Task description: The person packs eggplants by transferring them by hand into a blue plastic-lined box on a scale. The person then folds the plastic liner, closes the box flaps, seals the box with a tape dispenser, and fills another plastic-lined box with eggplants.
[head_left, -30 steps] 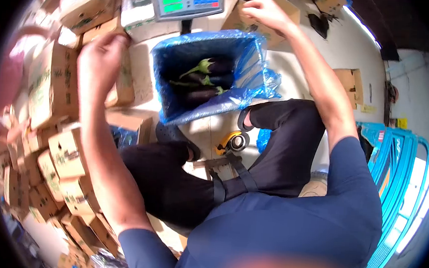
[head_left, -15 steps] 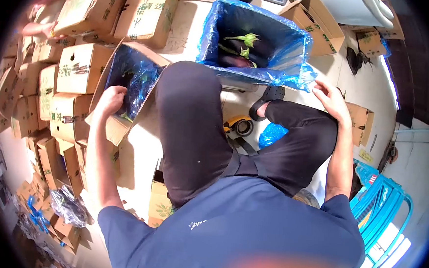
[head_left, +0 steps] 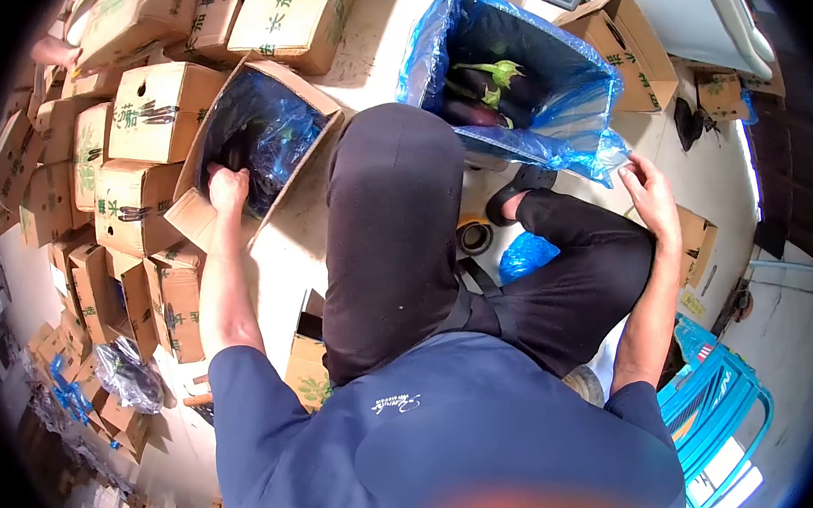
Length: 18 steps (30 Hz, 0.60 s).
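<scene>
My left hand [head_left: 229,187] reaches into an open cardboard box [head_left: 202,221] lined with blue plastic, left of my knee. Its fingers are closed on a dark eggplant [head_left: 237,153], partly hidden by the hand and the shade. My right hand [head_left: 654,196] pinches the loose corner of a blue plastic liner [head_left: 600,159]. That liner covers the inside and rim of a larger open container in front of me. Several dark purple eggplants [head_left: 475,115] with green stems lie at its bottom.
Printed cardboard boxes [head_left: 154,113] are stacked along the left, where another person's hand [head_left: 58,53] touches one. An open carton [head_left: 624,48] stands beyond the lined container. At lower right is a blue metal frame [head_left: 718,403]. A yellow-and-black tape roll [head_left: 474,237] lies between my legs.
My left hand has gone deeper into the left box, and the box now sits more upright toward me. My right hand stays at the liner corner. The whole view has shifted slightly.
</scene>
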Each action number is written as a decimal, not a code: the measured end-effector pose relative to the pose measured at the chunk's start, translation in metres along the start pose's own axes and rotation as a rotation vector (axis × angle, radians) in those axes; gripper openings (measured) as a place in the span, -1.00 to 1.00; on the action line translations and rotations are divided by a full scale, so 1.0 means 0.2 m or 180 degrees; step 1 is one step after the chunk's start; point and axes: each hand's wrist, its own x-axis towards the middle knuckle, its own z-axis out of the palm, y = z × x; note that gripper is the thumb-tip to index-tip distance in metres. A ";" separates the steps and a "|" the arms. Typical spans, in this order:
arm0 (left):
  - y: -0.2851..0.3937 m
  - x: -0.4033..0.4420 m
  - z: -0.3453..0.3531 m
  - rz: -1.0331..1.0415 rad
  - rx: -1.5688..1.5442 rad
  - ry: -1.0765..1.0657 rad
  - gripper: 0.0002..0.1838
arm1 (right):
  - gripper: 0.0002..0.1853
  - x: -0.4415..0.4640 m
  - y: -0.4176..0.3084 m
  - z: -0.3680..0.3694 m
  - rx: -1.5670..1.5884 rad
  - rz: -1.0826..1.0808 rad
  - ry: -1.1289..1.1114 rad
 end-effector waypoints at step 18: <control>0.63 -0.27 -0.89 0.1600 -0.4662 -0.2254 -0.16 | -0.56 -0.02 -0.19 -0.02 0.0039 -0.0474 0.0095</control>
